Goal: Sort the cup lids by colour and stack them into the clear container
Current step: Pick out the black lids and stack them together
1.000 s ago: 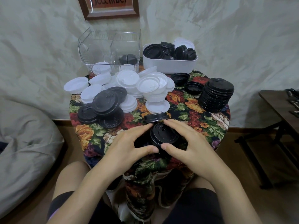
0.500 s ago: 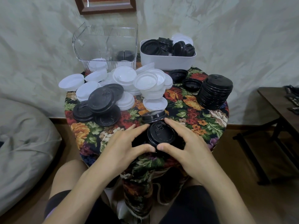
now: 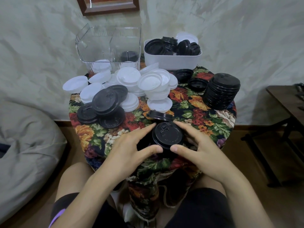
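A stack of black lids (image 3: pixel 167 135) stands at the near edge of the round table. My left hand (image 3: pixel 131 145) and my right hand (image 3: pixel 200 145) grip it from either side, thumbs in front and fingers behind. One more black lid (image 3: pixel 158 115) lies tilted just beyond it. The clear container (image 3: pixel 110 46) sits at the back left with white lids and a black lid inside. A heap of white lids (image 3: pixel 148 83) fills the table's middle. Loose black lids (image 3: pixel 105 107) lie at the left, and a tall black stack (image 3: pixel 221 91) stands at the right.
A white bin (image 3: pixel 172 60) with black lids and a white one sits at the back right. Two upturned black lids (image 3: pixel 197 83) lie in front of it. The floral tablecloth (image 3: pixel 194 112) covers the table. A grey beanbag (image 3: pixel 24 145) is left, a dark side table (image 3: pixel 286 99) right.
Both hands stay closed round the black stack. The view has shifted slightly; the lids on the table have not moved.
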The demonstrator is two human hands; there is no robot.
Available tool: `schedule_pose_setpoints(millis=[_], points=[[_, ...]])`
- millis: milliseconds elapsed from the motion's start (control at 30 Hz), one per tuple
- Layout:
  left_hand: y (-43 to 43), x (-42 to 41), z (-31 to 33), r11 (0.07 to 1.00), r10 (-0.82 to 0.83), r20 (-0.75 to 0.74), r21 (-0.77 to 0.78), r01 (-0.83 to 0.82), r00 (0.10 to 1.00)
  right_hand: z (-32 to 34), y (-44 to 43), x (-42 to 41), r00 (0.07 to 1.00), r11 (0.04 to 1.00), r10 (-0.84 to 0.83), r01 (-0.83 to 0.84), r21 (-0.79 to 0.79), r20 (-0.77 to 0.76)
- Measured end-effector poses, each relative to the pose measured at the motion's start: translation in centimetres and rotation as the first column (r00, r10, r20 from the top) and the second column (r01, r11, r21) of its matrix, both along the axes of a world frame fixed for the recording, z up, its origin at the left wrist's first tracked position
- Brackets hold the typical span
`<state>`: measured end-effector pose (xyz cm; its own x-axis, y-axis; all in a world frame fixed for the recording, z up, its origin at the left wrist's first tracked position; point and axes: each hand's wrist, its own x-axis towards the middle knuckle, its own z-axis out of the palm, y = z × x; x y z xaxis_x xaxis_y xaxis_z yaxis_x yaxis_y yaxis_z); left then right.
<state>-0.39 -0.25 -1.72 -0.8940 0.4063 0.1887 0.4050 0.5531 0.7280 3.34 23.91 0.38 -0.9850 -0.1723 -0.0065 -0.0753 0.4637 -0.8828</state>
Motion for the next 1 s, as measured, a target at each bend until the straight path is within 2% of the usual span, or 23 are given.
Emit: schedule_pose_setpoints(millis=[300,500,600,667,800,867,1000], points=[[0.8,0.4,0.3,0.999,0.024,-0.086,-0.031,-0.027,0.996,-0.7,-0.1,0.0,0.999,0.999,-0.028,0.029,0.021,-0.046],[0.7,0.2,-0.1,0.998,0.03,-0.088,-0.047,-0.034,0.996,-0.8,-0.5,0.4,0.992,0.994,-0.059,0.068,0.08,-0.114],[0.4,0.1,-0.3,0.999,0.019,-0.074,-0.04,-0.022,0.997,-0.6,-0.1,-0.2,0.997,0.999,-0.035,0.037,0.03,-0.075],[0.3,0.2,-0.4,0.999,0.012,-0.063,-0.052,-0.015,0.998,-0.2,0.3,-0.8,1.0,0.996,-0.02,0.019,-0.084,-0.017],[0.3,0.2,-0.4,0.997,0.003,-0.056,-0.083,-0.008,0.998,0.9,0.5,-2.8,0.99,0.972,-0.142,0.14,-0.187,0.0],[0.3,0.3,-0.3,0.997,0.012,-0.063,-0.072,-0.016,0.998,1.2,0.0,-4.1,0.984,0.969,-0.18,0.179,-0.169,0.009],[0.3,0.4,-0.2,0.998,0.025,-0.059,-0.055,-0.029,0.998,1.2,-0.8,-6.3,0.985,0.985,-0.173,0.173,-0.014,0.002]])
